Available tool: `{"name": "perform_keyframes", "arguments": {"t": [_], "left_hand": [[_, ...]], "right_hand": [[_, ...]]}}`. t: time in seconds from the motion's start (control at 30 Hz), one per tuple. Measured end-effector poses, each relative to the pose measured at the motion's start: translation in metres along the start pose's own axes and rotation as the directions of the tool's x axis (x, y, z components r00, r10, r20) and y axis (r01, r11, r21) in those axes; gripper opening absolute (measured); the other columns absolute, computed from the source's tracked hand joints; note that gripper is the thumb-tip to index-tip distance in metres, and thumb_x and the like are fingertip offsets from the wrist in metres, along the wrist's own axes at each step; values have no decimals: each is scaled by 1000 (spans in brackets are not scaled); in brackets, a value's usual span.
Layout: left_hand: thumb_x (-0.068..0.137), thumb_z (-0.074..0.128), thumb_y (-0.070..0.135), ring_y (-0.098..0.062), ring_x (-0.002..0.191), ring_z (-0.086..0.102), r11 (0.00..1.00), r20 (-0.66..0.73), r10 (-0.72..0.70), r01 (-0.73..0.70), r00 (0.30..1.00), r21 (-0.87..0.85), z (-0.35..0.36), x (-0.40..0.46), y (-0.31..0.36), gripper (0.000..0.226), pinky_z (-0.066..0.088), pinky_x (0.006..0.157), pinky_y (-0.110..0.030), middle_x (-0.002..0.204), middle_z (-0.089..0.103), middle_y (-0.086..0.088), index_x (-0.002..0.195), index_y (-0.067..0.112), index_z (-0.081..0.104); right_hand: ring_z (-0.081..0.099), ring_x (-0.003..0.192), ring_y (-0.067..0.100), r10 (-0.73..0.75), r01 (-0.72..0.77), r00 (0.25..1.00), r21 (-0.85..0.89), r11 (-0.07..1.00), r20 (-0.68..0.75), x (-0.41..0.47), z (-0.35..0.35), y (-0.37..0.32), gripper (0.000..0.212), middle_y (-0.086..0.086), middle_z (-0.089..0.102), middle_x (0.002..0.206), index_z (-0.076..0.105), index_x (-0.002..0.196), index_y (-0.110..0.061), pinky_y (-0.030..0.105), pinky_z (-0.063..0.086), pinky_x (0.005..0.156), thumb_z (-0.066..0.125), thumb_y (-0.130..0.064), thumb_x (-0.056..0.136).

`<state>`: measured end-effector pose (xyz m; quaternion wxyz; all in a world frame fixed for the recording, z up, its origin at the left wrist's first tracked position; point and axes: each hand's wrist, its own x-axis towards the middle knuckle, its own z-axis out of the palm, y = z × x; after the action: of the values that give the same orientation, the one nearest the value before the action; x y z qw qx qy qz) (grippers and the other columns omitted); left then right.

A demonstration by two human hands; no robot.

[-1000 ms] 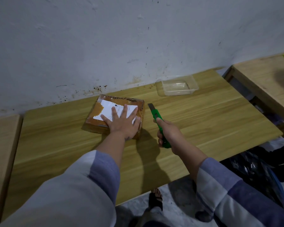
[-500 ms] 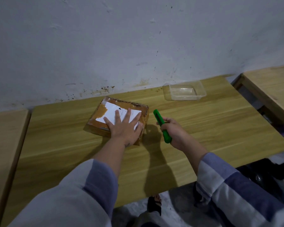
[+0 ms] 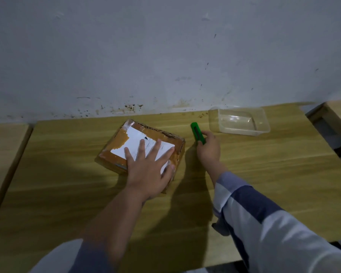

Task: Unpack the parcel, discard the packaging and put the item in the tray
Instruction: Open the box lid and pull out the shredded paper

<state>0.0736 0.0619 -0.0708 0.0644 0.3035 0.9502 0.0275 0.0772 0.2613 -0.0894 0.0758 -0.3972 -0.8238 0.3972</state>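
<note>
— Two hands over one table; what can be read on the parcel?

— Nothing legible. A white label covers much of its top, with faint marks and one small dark mark near the far edge, all too blurred to read. No brand shows anywhere.

— Where does the parcel lie?

— Flat on the table, turned at an angle, sealed with glossy brown tape; the far edge looks ragged. The left hand presses on its near part, palm down, fingers straight and spread across the label.

— And the right hand?

— Just right of the parcel, fingers curled round a green cutter. Its far end points away toward the wall; whether a blade is out I cannot tell.

— What else is around?

— A clear plastic tray, rectangular with rounded corners, stands near the wall, beyond and right of the cutter, apart from it. Other wooden surfaces flank the table, with gaps between. The table is pale wood with a straight grain. The wall is whitish, scuffed, with dark specks along its foot. Both sleeves are striped in blue and white.
</note>
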Motion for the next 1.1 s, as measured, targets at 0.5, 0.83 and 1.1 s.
{"name": "perform_keyframes", "arguments": {"t": [0.5,0.83,1.1], "left_hand": [[87,-2,63,-35,146,-13,1000,20,-6,6,1000,-7,-9,-3,1,60,-11,108,-68,161,-6,9,146,51,-1],[80,-6,68,-19,147,-17,992,101,124,-120,987,-47,-20,-10,-17,73,-12,111,-65,159,-6,20,149,45,0],[94,10,63,-10,147,-12,996,129,74,-68,989,-51,-27,-37,-27,61,-17,110,-64,160,-3,17,150,41,6]], "right_hand": [[60,113,17,-405,418,842,44,908,357,2,6,-81,26,4,68,120,70,113,-15,19,42,88,58,-25,92],[65,97,24,-361,465,821,-152,872,443,-4,6,-89,23,8,73,106,75,100,-11,30,51,83,61,-26,89],[65,86,30,-91,99,970,-21,995,223,-69,-4,-53,13,11,69,90,67,86,-12,36,55,75,60,-22,88]]}}
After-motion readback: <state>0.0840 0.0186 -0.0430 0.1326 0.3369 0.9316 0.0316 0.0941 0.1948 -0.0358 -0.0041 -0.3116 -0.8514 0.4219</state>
